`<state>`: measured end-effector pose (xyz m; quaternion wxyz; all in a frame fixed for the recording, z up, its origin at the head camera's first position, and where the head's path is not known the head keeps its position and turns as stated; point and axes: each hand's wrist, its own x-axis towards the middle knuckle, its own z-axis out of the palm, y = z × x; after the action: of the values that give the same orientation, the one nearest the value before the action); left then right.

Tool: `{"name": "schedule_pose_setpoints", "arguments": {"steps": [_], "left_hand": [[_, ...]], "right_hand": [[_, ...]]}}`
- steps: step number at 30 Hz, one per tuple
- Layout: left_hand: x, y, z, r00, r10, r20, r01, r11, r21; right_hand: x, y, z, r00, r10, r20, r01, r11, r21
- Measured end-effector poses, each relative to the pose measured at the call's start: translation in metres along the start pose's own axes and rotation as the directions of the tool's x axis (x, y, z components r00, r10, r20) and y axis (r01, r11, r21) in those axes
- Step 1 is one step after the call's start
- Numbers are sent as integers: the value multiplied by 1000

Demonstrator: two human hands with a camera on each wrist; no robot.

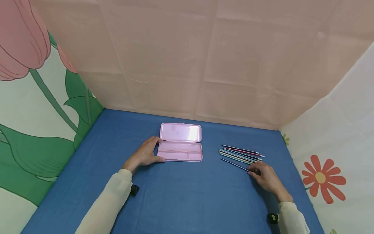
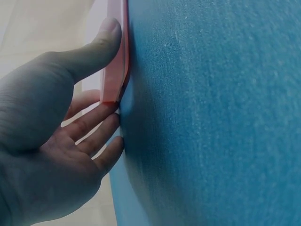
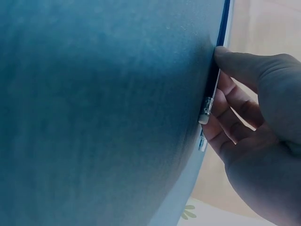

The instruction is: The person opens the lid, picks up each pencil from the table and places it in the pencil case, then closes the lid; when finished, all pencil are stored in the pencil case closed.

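Observation:
A pink pencil case lies open on the blue cloth, its lid folded back and its compartments bare. My left hand holds the case's left end, thumb at the front corner and fingers around the far side. In the left wrist view the thumb presses the case wall. To the right lies a loose bundle of pencils. My right hand pinches the near end of a dark pencil slightly apart from the others. The right wrist view shows its white eraser beside the fingers.
Blue cloth covers the table. A beige sheet hangs behind it. Printed panels stand at both sides, with tulips on the left and a red flower on the right.

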<state>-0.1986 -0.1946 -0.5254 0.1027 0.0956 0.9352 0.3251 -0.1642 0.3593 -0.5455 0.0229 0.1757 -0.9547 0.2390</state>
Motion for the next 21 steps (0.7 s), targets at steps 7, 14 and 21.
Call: {"name": "schedule_pose_setpoints", "arguments": {"steps": [7, 14, 21], "left_hand": [[1, -1, 0, 1000, -3, 2, 3, 1000, -9], [0, -1, -1, 1000, 5, 3, -5, 1000, -12], [1, -2, -1, 1000, 12, 4, -12, 1000, -7]], "right_hand": [[1, -1, -1, 1000, -5, 15, 5, 1000, -1], [1, -2, -1, 1000, -8, 21, 8, 1000, 5], [2, -5, -5, 1000, -2, 8, 2, 1000, 12]]}}
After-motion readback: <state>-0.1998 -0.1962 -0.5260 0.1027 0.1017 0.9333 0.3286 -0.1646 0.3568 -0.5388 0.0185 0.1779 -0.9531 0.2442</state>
